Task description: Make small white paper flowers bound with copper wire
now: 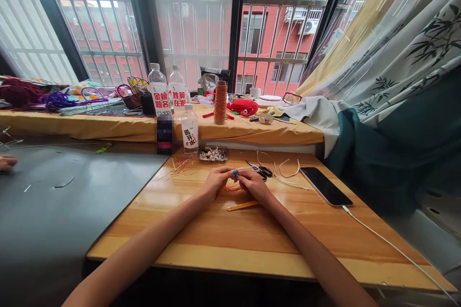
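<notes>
from the head view, we see our left hand (216,180) and right hand (254,183) meet at the middle of the wooden table (252,240), fingertips pinched shut on a small tangle of orange cord (232,186) that lies between them, touching the tabletop. a yellow stick (242,206) lies just at 6 o'clock of the hands. scissors (261,170) sit at 1 o'clock of the right hand, a tray of beads (213,154) at 12 o'clock, a water bottle (189,130) at 11 o'clock, and a phone (326,185) at 3 o'clock. a spool of orange thread (220,102) stands beyond, on the sill.
</notes>
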`<action>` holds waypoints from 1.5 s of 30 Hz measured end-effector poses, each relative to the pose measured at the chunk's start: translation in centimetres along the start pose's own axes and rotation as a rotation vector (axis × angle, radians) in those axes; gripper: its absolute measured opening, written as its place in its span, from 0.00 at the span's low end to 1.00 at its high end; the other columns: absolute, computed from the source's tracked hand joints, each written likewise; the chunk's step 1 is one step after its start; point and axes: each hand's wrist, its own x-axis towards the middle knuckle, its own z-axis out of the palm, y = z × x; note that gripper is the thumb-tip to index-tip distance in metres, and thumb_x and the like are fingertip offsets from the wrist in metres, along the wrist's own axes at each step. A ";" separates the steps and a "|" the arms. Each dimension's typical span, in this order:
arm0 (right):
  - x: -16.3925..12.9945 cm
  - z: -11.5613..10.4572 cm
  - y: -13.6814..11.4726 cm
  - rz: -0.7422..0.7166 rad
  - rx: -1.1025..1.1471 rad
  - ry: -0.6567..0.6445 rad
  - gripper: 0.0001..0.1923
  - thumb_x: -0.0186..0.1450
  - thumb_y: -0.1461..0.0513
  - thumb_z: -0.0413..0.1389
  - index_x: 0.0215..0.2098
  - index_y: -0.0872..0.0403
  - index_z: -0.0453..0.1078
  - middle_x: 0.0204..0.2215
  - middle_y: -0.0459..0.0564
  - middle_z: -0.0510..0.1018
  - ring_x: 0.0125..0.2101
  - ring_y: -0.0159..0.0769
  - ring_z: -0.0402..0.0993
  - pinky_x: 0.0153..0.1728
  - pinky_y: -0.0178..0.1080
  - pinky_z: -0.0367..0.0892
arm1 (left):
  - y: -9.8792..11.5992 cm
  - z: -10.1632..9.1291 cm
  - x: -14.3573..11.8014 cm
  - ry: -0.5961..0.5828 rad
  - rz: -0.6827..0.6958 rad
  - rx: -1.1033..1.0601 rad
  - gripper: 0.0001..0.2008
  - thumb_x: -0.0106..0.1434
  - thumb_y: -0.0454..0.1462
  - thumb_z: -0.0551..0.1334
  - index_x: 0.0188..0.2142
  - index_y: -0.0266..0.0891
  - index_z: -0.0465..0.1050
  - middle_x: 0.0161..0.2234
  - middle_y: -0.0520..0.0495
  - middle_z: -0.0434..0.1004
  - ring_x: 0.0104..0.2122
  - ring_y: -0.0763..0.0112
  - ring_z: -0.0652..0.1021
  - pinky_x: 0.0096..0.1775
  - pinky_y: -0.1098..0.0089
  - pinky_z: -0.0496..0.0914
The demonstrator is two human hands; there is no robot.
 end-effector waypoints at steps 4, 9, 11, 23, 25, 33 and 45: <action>0.2 -0.5 0.5 0.008 -0.082 -0.087 0.10 0.56 0.59 0.47 0.22 0.55 0.66 0.15 0.42 0.62 0.14 0.24 0.56 0.15 0.29 0.53 | 0.4 -0.3 0.2 -0.012 -0.027 0.046 0.17 0.45 0.47 0.62 0.26 0.33 0.68 0.17 0.55 0.64 0.13 0.86 0.51 0.17 0.76 0.42; 0.9 -2.6 1.6 0.105 -0.074 0.165 0.11 0.54 0.56 0.49 0.30 0.56 0.66 0.19 0.43 0.65 0.17 0.25 0.59 0.18 0.30 0.56 | 1.3 -0.6 0.2 -0.054 -0.024 0.188 0.16 0.45 0.46 0.61 0.23 0.33 0.66 0.16 0.57 0.61 0.13 0.86 0.51 0.17 0.77 0.43; 1.0 -3.5 1.5 0.118 -0.006 0.278 0.16 0.54 0.53 0.48 0.33 0.56 0.65 0.23 0.44 0.67 0.19 0.26 0.61 0.20 0.31 0.58 | 1.4 -0.6 0.2 -0.093 -0.018 0.265 0.15 0.46 0.45 0.61 0.22 0.33 0.66 0.16 0.57 0.61 0.14 0.85 0.53 0.18 0.77 0.46; -0.5 -3.5 -2.0 0.095 -0.053 -0.180 0.18 0.53 0.51 0.52 0.31 0.59 0.68 0.28 0.49 0.72 0.30 0.33 0.68 0.32 0.35 0.60 | 1.3 -1.4 0.5 -0.301 0.091 0.548 0.10 0.50 0.40 0.58 0.28 0.35 0.72 0.25 0.52 0.71 0.26 0.76 0.68 0.31 0.76 0.60; -0.5 -3.4 -1.8 0.065 -0.102 -0.196 0.17 0.52 0.53 0.54 0.32 0.58 0.68 0.28 0.49 0.72 0.29 0.32 0.67 0.30 0.33 0.60 | 1.3 -1.5 0.5 -0.319 0.094 0.569 0.11 0.50 0.40 0.58 0.29 0.35 0.72 0.25 0.52 0.71 0.26 0.76 0.68 0.31 0.77 0.60; -0.5 -2.5 -1.2 0.013 -0.157 -0.220 0.16 0.55 0.53 0.49 0.24 0.58 0.68 0.18 0.46 0.69 0.20 0.28 0.65 0.25 0.33 0.60 | 1.3 -1.3 0.5 -0.296 0.075 0.470 0.11 0.49 0.42 0.59 0.23 0.34 0.70 0.23 0.52 0.69 0.24 0.77 0.67 0.28 0.76 0.59; -0.4 -2.2 -1.0 0.025 -0.082 -0.152 0.18 0.56 0.51 0.48 0.23 0.57 0.67 0.17 0.45 0.68 0.18 0.27 0.64 0.23 0.32 0.59 | 1.9 -0.8 -0.2 -0.219 -0.022 0.345 0.12 0.46 0.42 0.61 0.25 0.35 0.72 0.24 0.51 0.71 0.22 0.79 0.64 0.25 0.76 0.56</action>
